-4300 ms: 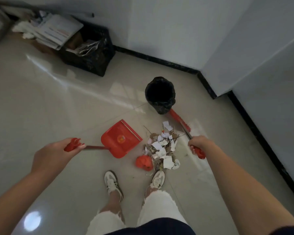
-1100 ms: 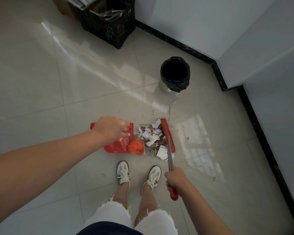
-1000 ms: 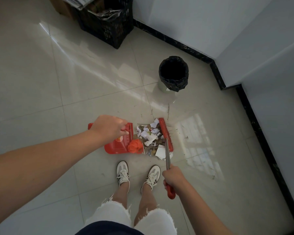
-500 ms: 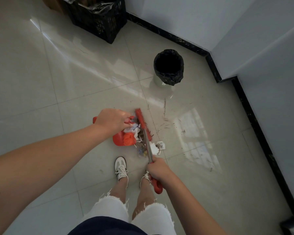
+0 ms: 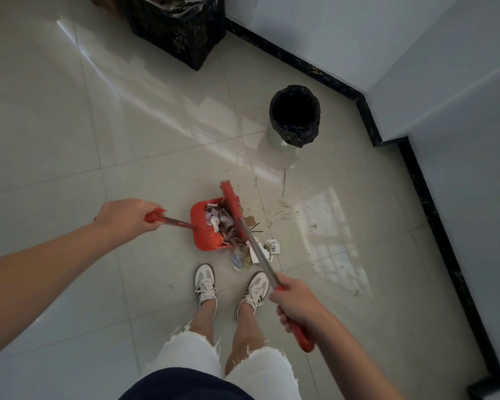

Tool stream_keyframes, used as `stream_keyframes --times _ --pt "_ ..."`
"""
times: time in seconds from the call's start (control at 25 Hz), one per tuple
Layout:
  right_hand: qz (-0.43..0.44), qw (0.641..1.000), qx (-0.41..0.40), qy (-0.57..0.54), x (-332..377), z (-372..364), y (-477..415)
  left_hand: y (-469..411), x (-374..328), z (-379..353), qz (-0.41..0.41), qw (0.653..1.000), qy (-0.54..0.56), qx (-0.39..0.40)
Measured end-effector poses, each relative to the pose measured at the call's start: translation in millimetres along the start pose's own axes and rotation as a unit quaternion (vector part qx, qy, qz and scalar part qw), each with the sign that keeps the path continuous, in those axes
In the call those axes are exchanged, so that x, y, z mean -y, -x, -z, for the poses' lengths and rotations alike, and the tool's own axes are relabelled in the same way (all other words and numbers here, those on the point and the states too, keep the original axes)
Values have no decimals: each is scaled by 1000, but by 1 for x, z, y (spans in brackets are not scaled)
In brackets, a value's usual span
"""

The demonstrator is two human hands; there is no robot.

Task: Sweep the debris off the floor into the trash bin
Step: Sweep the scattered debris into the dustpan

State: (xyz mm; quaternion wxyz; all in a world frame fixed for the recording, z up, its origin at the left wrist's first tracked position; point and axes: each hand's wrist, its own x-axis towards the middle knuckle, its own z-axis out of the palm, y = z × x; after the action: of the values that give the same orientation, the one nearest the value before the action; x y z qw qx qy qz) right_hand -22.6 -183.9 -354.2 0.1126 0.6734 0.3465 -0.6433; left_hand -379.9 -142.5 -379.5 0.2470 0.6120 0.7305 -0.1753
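A red dustpan rests on the tiled floor ahead of my feet, holding paper scraps and twigs. My left hand grips its long handle at the red end. My right hand grips the red broom by its metal shaft; the broom head lies against the pan's right edge. A few paper pieces lie on the floor just right of the pan. The trash bin, lined with a black bag, stands farther off to the upper right.
A black crate full of papers stands against the far wall. White walls with black skirting form a corner on the right. Thin twig bits are scattered on the glossy floor between pan and bin. My two white shoes stand just behind the pan.
The broom swept leftward and pushed most of the debris pile into the dustpan. My left hand slid back along the pan's handle. A few paper pieces stayed behind on the floor.
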Motion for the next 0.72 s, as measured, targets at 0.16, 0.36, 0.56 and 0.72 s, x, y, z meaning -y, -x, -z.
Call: stream_keyframes --times 0.16,0.36,0.56,0.72 --pt "-3 999 -34 5 -17 29 26 12 20 -5 -11 1000 1 -6" --pt "-56 992 -94 -62 -44 47 26 4 30 11 -57 997 -51 9" --pt "-149 966 -117 -176 -77 35 16 -24 42 29 -111 990 -89 23" --pt "-188 944 -123 -241 -75 11 -3 -48 38 34 -149 983 -107 13"
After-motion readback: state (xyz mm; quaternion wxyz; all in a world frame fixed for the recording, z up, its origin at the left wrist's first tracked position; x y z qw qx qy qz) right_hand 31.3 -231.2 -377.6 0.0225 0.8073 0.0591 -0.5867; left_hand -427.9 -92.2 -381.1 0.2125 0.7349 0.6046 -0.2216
